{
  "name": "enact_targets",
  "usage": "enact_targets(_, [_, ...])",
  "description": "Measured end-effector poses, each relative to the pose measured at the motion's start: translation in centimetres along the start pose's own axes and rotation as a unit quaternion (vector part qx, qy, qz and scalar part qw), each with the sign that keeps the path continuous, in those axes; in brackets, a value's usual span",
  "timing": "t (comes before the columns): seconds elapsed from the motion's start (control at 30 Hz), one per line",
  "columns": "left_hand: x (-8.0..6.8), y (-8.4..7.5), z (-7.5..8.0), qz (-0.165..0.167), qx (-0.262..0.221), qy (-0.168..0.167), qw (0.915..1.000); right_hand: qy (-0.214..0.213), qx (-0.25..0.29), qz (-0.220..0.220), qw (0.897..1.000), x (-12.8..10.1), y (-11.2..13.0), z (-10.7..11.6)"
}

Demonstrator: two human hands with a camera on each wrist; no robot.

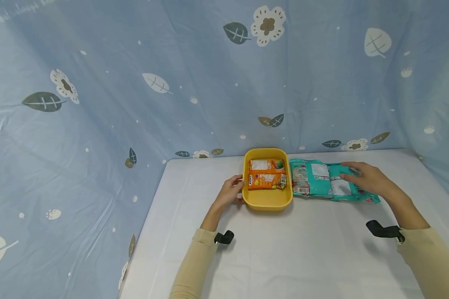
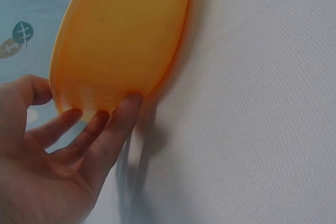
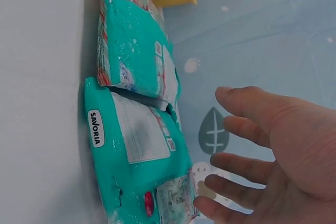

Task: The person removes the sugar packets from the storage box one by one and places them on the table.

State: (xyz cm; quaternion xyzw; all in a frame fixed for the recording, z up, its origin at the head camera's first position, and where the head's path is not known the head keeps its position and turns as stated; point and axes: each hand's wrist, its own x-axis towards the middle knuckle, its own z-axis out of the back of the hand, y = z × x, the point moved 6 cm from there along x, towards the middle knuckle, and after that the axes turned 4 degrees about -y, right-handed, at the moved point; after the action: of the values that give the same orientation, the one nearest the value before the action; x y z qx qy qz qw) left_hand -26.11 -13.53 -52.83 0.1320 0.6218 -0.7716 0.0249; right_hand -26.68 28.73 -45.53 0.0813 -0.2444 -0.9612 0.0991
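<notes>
Now, teal packets: two glossy teal plastic snack packets [image 1: 331,181] flat on the white counter [image 1: 284,257], just right of the tub, one overlapping the other.
Right hand [image 1: 363,177]: over the far packet, fingers [image 3: 247,169] spread and straight, gripping nothing; best pinched by one edge, singly.
Tub: yellow rounded plastic tub [image 1: 267,200], orange packets [image 1: 266,174] inside.
Left hand [image 1: 230,189]: relaxed fingers [image 2: 113,124] touching tub's left wall; worth bracing firmly.

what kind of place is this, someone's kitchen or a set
Probably a staged recording corner, not a kitchen. A blue leaf-and-flower printed cloth hangs all round as a backdrop, the table has a plain white cover, and the only items out are a yellow tray and teal snack packets.
</notes>
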Motion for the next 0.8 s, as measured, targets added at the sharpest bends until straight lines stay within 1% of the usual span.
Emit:
enact_targets(0.3, [-0.1,-0.1,0.0,-0.003,0.001,0.000,1.0000,-0.002,0.002,0.008,1.000,0.2,0.4,-0.2])
enact_targets(0.67, [-0.2,0.0,0.0,0.000,0.013,-0.003,0.9999,0.004,0.013,0.050,0.999,0.9,2.6,-0.8])
enact_targets(0.8, [-0.2,-0.1,0.1,-0.006,0.014,-0.002,0.9999,0.000,0.004,0.063,0.998,1.3,3.4,-0.9])
